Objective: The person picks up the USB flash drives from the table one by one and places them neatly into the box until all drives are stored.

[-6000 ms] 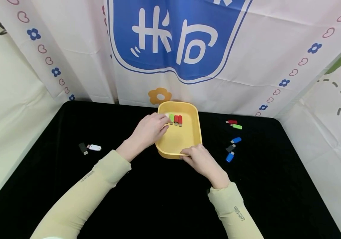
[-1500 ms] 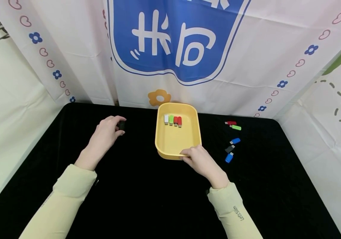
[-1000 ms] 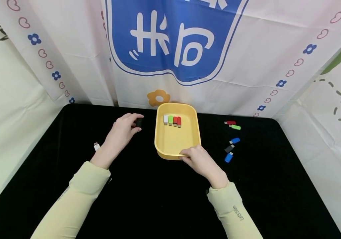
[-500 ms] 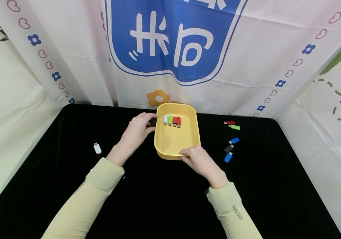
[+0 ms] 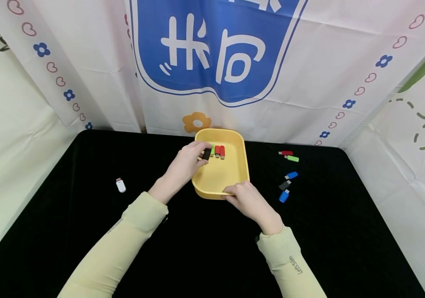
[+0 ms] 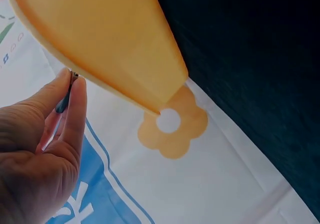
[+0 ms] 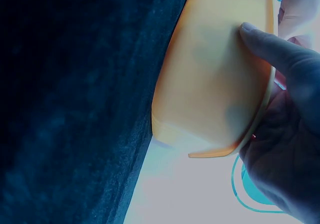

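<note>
White cloth (image 5: 331, 54) hangs at the back, with a big blue sign (image 5: 216, 49) on it. In front is a black table (image 5: 205, 248). A yellow tray (image 5: 231, 176) sits on the table near the cloth. The right hand (image 5: 249, 200) grips the tray's near right corner, with its thumb on the outside wall. The left hand (image 5: 186, 161) pinches a black stick (image 5: 206, 154) between thumb and fingers, over the left part of the tray; I can't tell if the stick touches anything below. Inside the tray, two red sticks (image 5: 222, 152) lie side by side, with a green stick (image 5: 212, 150) just left of them, partly hidden. On the table, a white stick (image 5: 121, 185) lies well to the left. To the right, a red one (image 5: 287, 153) and a green one (image 5: 292, 158) lie close together. Nearer the person, a dark one (image 5: 285, 185) lies between two blue ones (image 5: 284, 196).
</note>
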`<state>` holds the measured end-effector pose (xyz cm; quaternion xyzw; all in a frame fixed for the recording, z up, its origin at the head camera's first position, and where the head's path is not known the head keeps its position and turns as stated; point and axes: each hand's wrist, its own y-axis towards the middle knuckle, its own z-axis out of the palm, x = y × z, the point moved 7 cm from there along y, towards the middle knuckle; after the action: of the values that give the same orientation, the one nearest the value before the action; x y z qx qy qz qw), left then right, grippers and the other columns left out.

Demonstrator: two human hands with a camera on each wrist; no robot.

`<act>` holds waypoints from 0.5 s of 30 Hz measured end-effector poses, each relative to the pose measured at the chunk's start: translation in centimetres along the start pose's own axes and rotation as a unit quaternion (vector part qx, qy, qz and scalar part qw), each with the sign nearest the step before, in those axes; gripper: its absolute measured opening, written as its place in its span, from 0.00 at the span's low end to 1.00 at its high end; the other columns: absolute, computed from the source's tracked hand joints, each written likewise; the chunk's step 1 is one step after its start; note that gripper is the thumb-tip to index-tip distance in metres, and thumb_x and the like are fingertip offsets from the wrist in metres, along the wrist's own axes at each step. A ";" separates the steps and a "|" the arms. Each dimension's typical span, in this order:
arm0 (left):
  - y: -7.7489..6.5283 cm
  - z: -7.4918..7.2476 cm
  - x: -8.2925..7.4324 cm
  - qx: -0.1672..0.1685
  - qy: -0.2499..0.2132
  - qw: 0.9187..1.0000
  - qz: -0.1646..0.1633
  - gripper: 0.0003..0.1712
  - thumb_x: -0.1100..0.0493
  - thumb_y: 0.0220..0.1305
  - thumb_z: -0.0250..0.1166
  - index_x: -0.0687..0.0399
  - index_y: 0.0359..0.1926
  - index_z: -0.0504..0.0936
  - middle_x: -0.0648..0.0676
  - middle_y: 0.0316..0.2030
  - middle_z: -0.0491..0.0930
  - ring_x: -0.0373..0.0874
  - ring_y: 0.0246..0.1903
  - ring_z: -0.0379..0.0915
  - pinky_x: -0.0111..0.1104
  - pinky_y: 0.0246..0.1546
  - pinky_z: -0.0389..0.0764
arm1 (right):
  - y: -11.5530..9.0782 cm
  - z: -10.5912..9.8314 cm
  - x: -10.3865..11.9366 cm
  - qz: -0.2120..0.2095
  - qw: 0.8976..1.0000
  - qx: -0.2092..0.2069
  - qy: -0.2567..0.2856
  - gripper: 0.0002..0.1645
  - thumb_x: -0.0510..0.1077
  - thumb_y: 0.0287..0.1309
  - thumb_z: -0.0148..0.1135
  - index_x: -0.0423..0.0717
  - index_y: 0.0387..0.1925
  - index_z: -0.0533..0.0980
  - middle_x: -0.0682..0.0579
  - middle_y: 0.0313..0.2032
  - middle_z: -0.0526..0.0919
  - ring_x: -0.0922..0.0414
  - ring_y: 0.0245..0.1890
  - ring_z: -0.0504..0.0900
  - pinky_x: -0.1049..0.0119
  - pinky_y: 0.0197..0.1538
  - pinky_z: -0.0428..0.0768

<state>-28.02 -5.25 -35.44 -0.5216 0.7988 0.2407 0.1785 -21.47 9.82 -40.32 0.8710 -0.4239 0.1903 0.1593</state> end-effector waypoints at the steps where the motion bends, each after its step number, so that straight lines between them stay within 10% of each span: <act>1: 0.1 0.2 -0.1 0.001 0.000 1.000 0.001 0.25 0.66 0.60 0.70 0.53 0.59 0.78 0.58 0.57 0.79 0.51 0.48 0.83 0.41 0.48 0.85 | 0.0 0.0 0.0 -0.001 1.000 0.000 0.001 0.11 0.43 0.66 0.63 0.47 0.26 0.81 0.61 0.18 0.74 0.66 0.20 0.69 0.72 0.32 0.72; 15: 1.3 1.7 -2.0 0.006 0.011 0.999 0.032 0.23 0.64 0.61 0.70 0.50 0.58 0.78 0.57 0.54 0.80 0.50 0.50 0.80 0.45 0.52 0.82 | -0.1 0.0 0.1 -0.011 1.000 -0.006 -0.001 0.13 0.42 0.66 0.63 0.46 0.24 0.80 0.61 0.16 0.71 0.66 0.18 0.66 0.73 0.30 0.70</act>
<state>-28.37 -2.31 -35.51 -0.4973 0.8184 0.2359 0.1651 -21.36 9.83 -40.27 0.8748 -0.4159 0.1851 0.1656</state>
